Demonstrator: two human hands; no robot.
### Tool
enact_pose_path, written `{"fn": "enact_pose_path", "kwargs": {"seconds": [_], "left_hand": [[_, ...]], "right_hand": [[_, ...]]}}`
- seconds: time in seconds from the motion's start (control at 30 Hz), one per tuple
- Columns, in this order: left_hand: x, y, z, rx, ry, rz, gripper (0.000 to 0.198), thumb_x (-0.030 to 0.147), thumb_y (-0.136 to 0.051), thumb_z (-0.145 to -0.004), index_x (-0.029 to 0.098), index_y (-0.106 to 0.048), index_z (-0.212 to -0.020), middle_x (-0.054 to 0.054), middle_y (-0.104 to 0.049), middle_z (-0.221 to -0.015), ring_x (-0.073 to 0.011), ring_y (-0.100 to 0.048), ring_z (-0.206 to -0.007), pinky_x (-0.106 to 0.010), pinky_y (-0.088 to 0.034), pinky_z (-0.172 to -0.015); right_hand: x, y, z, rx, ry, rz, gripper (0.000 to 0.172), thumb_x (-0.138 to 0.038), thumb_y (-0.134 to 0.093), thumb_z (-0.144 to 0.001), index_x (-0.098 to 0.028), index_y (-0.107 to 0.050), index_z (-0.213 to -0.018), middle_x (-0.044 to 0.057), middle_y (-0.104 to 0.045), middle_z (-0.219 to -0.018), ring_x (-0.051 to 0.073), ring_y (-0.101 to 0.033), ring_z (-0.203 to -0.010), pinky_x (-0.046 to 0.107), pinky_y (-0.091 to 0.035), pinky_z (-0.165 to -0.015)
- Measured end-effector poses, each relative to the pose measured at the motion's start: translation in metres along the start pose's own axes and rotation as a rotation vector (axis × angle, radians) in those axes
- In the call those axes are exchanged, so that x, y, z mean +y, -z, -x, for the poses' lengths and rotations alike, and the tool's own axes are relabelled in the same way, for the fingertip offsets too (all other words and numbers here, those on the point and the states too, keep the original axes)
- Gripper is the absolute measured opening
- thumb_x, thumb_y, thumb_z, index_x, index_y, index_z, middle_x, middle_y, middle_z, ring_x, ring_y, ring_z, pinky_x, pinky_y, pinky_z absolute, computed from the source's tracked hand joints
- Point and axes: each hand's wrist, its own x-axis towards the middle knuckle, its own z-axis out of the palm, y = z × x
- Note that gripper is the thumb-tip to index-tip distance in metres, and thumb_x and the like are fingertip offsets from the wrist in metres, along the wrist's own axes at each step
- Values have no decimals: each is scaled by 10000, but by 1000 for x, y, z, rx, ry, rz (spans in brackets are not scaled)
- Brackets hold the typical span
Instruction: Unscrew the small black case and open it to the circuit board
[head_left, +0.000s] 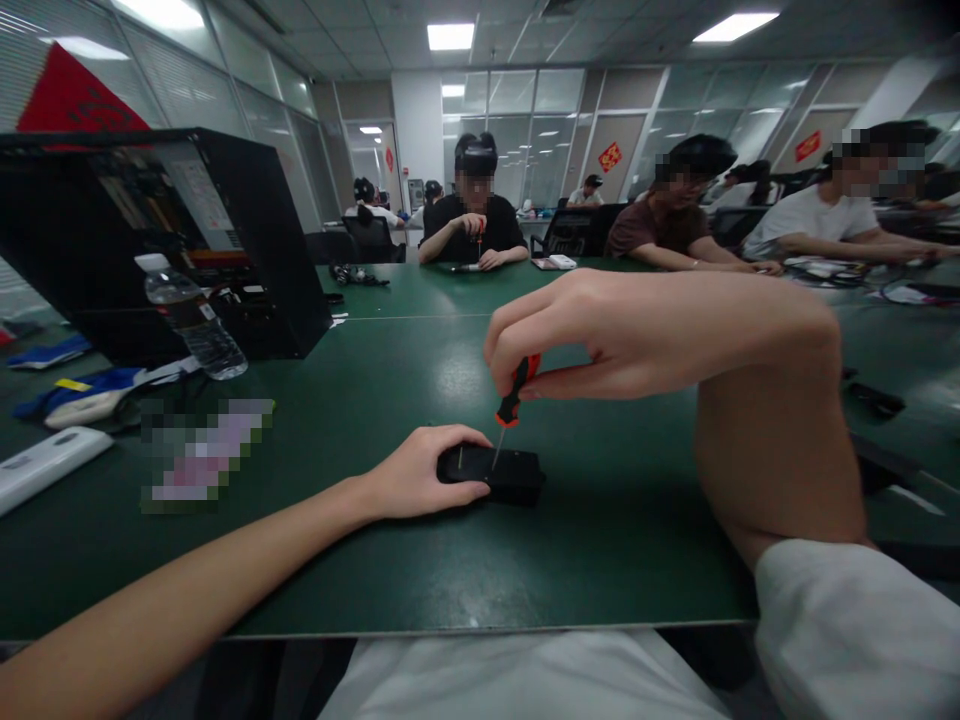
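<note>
A small flat black box (504, 472) lies on the green table (360, 570) in front of me. My left hand (421, 472) is curled round its left end and holds it down. Above it, my right hand (600, 335) pinches the red and black handle of a small screwdriver (514, 395). The screwdriver stands nearly upright, its thin tip touching the top of the box.
An open black computer case (161, 235) stands at the left with a water bottle (193, 318) leaning before it. A white device (45, 465) and blue-white items (82, 395) lie at the left edge. Other people sit working across the table and to the right.
</note>
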Motion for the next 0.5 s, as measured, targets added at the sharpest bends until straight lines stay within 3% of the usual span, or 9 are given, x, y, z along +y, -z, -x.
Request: {"fn": "enact_pose_path", "kwargs": {"seconds": [0.5], "left_hand": [[-2, -4, -1, 13, -26, 12, 394, 358, -767, -833, 166, -658, -1159, -38, -724, -1052, -201, -683, -935, -283, -485, -841]], "right_hand": [[-4, -9, -8, -16, 34, 23, 174, -138, -536, -940, -181, -702, -970, 36, -668, -1005, 132, -588, -804, 254, -418, -707]]}}
